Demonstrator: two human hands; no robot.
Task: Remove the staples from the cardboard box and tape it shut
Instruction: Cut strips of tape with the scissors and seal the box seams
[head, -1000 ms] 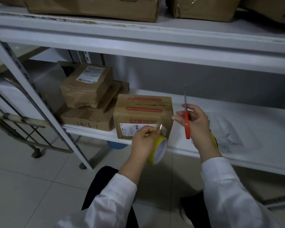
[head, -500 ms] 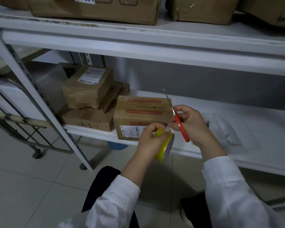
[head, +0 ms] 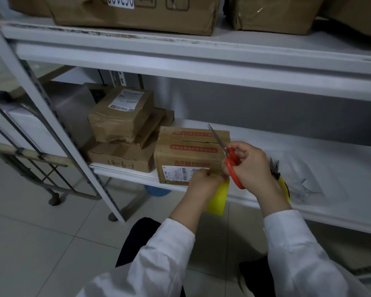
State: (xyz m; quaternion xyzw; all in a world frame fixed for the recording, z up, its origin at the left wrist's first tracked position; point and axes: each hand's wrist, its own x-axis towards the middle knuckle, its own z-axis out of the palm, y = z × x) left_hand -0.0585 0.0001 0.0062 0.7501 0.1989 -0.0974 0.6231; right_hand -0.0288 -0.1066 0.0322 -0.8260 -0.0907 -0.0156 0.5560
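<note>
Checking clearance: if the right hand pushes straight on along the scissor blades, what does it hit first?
Probably the cardboard box: the right hand aims the scissors up-left across its top edge. Depth is unclear; blades may pass above.

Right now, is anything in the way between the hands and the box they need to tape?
Nothing visible. The left hand with the yellow tape roll and the right hand with the red scissors are right at the front of the cardboard box.
</note>
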